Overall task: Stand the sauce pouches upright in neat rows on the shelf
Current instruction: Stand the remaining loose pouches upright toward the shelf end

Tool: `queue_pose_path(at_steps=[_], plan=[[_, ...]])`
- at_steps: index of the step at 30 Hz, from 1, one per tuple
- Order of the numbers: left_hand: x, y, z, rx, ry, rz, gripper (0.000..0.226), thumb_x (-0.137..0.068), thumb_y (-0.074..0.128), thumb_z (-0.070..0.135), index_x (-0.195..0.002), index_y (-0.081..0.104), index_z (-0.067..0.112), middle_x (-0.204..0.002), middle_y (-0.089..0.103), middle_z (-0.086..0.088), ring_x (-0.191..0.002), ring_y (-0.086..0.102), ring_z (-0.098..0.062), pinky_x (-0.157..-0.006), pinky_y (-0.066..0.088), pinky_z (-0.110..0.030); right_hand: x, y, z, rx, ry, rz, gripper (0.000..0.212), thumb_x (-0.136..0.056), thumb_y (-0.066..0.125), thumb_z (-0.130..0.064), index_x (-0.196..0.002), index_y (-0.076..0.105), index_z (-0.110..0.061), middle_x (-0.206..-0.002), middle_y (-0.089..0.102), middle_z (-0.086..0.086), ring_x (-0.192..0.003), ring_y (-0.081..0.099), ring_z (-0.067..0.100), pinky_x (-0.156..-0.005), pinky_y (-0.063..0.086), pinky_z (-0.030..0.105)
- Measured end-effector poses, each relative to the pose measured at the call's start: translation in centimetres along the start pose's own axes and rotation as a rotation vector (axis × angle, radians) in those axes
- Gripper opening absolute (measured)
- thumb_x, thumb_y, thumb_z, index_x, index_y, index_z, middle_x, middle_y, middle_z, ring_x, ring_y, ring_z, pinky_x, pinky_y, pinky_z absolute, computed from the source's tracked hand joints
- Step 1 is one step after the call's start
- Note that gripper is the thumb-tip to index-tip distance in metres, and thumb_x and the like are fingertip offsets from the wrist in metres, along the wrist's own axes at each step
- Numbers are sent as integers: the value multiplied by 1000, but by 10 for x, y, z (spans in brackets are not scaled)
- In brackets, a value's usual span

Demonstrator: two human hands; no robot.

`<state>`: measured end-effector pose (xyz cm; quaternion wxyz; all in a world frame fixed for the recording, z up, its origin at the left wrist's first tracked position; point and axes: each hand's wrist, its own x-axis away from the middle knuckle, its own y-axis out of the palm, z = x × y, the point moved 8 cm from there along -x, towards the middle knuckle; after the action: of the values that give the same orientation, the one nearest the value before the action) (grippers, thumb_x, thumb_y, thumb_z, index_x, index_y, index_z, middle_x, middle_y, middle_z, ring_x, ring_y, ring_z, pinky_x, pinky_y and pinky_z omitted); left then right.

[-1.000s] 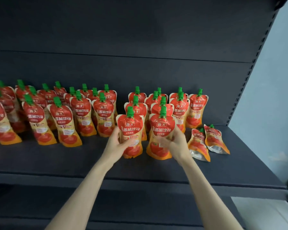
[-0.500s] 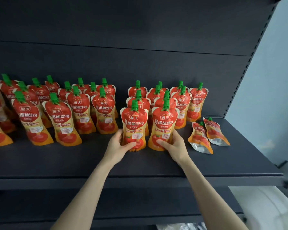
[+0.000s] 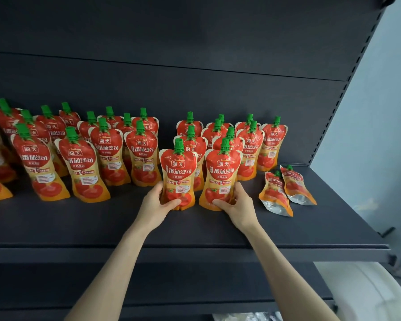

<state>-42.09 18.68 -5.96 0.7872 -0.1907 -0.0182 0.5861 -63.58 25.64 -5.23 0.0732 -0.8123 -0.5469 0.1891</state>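
Two red and orange sauce pouches with green caps stand upright at the front of the dark shelf (image 3: 195, 230). My left hand (image 3: 156, 205) grips the base of the left pouch (image 3: 178, 172). My right hand (image 3: 236, 206) grips the base of the right pouch (image 3: 221, 174). Behind them several upright pouches (image 3: 249, 144) stand in rows. A larger group of upright pouches (image 3: 83, 158) fills the shelf's left side. Two pouches lie flat on the right, one (image 3: 274, 193) beside the other (image 3: 295, 184).
The shelf's dark back panel (image 3: 195, 89) rises behind the rows. A perforated upright post (image 3: 347, 89) bounds the shelf on the right, with a pale wall (image 3: 380, 135) beyond. A lower shelf (image 3: 195, 286) sits below, and a white object (image 3: 368, 295) lies at bottom right.
Both hands slid from the middles of the two front pouches down to their bases, and the pouches now stand straighter on the shelf. The view shifted slightly.
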Motion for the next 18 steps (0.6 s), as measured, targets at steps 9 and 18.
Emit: queue_pose_path(at_steps=[9, 18], plan=[[2, 1, 1, -64, -20, 26, 62, -81, 70, 21, -134, 39, 19, -129, 54, 0, -119, 52, -17, -99, 44, -35, 1, 3, -3, 46, 6, -30, 58, -81, 72, -16, -130, 42, -12, -120, 58, -3, -109, 55, 9, -90, 45, 21], [28, -13, 8, -235, 38, 238, 56, -82, 69, 22, -131, 43, 10, -129, 53, -7, -121, 49, -21, -95, 40, -29, 15, -10, 1, 220, 36, -11, 58, -84, 67, -31, -132, 40, -14, -126, 57, 2, -116, 53, 20, -97, 46, 35]])
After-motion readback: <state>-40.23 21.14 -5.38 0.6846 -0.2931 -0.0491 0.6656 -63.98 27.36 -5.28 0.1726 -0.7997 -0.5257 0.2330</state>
